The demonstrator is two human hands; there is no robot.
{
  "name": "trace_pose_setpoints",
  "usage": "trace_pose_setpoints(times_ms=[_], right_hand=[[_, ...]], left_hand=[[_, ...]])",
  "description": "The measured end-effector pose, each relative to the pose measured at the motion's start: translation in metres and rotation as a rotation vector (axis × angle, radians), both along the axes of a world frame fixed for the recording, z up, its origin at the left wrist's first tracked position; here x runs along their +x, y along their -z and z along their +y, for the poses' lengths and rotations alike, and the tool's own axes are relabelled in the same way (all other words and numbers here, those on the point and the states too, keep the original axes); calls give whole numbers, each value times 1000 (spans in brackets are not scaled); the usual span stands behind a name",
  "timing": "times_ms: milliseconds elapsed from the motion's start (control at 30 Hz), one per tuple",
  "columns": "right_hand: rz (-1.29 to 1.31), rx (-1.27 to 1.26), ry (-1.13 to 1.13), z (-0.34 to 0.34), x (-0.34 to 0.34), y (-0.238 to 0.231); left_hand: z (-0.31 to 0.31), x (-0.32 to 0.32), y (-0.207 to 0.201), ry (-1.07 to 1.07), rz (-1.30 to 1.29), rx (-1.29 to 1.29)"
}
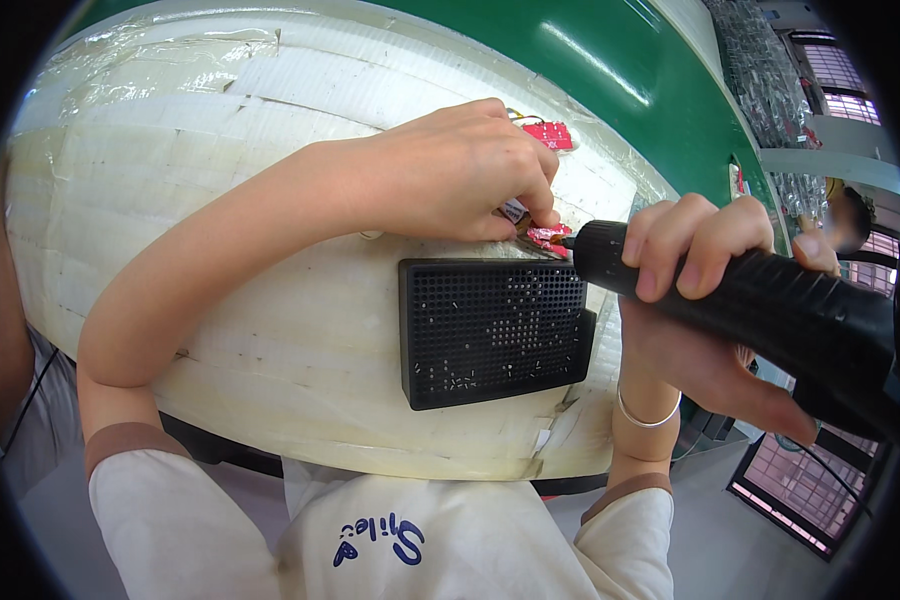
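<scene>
My left hand (pixel 475 170) reaches across the padded table top with thumb and fingers closed in a pinch. It holds down a small red part (pixel 548 238) with something metallic and white beside it; the fingers partly hide it. My right hand (pixel 695 260) is wrapped round a black electric screwdriver (pixel 790 310), which lies nearly level. The tool's tip meets the red part or is just beside it; I cannot tell which. Close below both hands stands a black screw tray (pixel 407 340), its gridded top dotted with small silver screws. Beyond my left fingers lies a red circuit board (pixel 547 136) with thin wires.
Yellowed foam and clear tape cover the table top (pixel 260 300). A green surface (pixel 610 60) runs along its far side. Another person's arm (pixel 5 340) shows at the left edge. At the far right, stacked clear plastic packs (pixel 765 90) and a person (pixel 848 220) are in the background.
</scene>
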State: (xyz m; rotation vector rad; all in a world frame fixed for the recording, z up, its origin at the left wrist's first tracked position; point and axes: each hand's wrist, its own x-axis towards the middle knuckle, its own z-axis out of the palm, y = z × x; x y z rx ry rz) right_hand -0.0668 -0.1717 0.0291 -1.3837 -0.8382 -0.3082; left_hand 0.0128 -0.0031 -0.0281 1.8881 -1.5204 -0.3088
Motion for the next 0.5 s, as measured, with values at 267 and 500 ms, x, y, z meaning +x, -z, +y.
trace_pose_setpoints(times_ms=[267,500], right_hand=[[57,61,25,2,2,7],[35,76,47,4,5,13]], left_hand=[[-1,1,0,-5,9,8],[-1,0,-1,-22,72,15]])
